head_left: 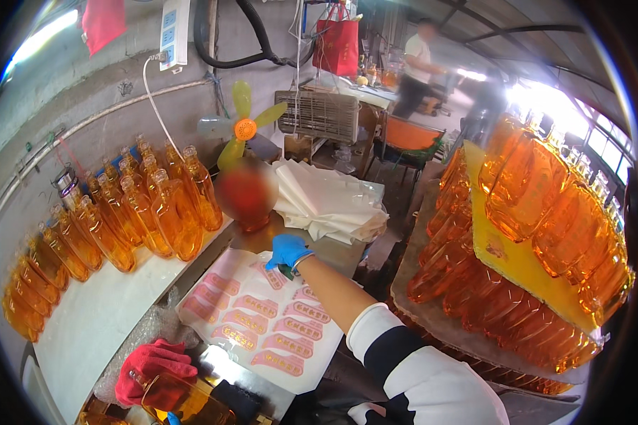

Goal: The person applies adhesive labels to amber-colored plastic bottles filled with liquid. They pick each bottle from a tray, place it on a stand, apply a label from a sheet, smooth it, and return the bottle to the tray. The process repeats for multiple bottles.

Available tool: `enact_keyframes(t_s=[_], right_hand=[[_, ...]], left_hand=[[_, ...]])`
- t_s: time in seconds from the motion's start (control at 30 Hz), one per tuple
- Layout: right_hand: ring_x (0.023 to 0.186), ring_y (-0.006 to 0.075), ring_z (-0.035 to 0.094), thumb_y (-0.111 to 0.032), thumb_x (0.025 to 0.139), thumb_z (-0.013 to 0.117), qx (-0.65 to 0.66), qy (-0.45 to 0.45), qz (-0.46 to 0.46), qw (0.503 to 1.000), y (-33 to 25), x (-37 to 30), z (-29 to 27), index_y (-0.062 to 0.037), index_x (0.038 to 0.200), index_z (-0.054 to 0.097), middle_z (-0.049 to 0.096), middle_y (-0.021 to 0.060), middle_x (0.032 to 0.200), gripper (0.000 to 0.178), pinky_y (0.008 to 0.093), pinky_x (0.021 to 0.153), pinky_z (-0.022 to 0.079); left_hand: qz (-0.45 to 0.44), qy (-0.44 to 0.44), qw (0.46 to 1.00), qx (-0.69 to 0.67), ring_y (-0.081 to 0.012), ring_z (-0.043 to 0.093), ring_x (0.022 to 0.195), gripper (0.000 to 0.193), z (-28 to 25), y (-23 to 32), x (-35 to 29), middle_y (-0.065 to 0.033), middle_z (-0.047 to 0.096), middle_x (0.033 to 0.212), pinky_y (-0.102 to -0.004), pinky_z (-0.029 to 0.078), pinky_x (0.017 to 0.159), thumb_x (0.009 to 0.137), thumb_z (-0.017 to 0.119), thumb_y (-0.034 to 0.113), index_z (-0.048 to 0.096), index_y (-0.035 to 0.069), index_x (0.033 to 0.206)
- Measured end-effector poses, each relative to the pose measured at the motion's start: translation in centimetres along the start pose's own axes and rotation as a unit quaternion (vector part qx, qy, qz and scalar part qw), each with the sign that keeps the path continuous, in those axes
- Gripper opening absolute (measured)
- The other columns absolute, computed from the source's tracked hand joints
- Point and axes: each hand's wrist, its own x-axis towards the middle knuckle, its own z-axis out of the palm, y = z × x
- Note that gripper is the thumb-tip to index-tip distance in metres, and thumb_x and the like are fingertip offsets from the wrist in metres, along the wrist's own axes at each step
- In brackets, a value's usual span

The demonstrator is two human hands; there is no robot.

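Observation:
My right hand (289, 251), in a blue glove, is over the upper part of a white sheet (242, 278) printed with gold-lettered pink labels (256, 306). Its fingers are bent down to the sheet at one label, and a small dark green piece (286, 270) shows beneath them. At the lower edge lies a flat glass bottle of amber liquid (184, 398), neck toward the upper left. Only a blue fingertip of my left hand (172, 418) shows against that bottle; the rest is out of sight. A red cloth (156, 365) is bunched by the bottle's neck.
Rows of amber bottles (106, 237) line the white shelf (85, 312) at left. More bottles (524, 184) stand stacked on boards at right. Past the sheet are a small fan (244, 129), a blurred red object (248, 195) and white paper sheets (326, 202). A person (416, 67) stands far back.

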Motion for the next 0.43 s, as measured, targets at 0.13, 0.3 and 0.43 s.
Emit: enact_keyframes(t_s=[0.13,0.3,0.43], right_hand=[[0.077,0.0341,0.063,-0.041,0.065,0.070,0.069,0.080,0.041,0.994,1.6,1.7,2.6,-0.0037,0.081,0.067,0.064,0.0184,0.082,0.040,0.0418,0.067,0.050],[0.079,0.0325,0.064,-0.027,0.072,0.063,-0.037,0.174,0.008,0.984,-1.0,0.7,3.4,-0.0059,0.076,0.068,0.065,0.0166,0.080,0.022,0.0396,0.062,0.051],[0.081,0.0336,0.064,-0.025,0.061,0.071,-0.160,0.230,-0.053,0.959,-2.1,0.5,3.7,-0.0104,0.075,0.069,0.067,0.0114,0.081,0.020,0.0366,0.061,0.053]], left_hand=[[0.115,0.002,0.993,0.033,-0.0113,0.046,0.053,0.039,0.3,1.1,0.3,-0.0077,0.057,0.076,-0.0235,0.037,0.044,0.088,0.053,0.021,0.048,-0.004,0.117],[0.008,-0.017,0.999,-0.026,-0.0104,0.045,0.055,0.029,-0.4,-2.2,1.5,-0.0054,0.053,0.067,-0.0231,0.038,0.047,0.087,0.054,0.019,0.054,-0.003,0.106],[0.035,-0.017,0.998,-0.041,-0.0118,0.046,0.049,0.032,-0.7,-5.3,2.8,-0.0055,0.055,0.067,-0.0215,0.038,0.044,0.087,0.056,0.024,0.054,-0.001,0.107]])
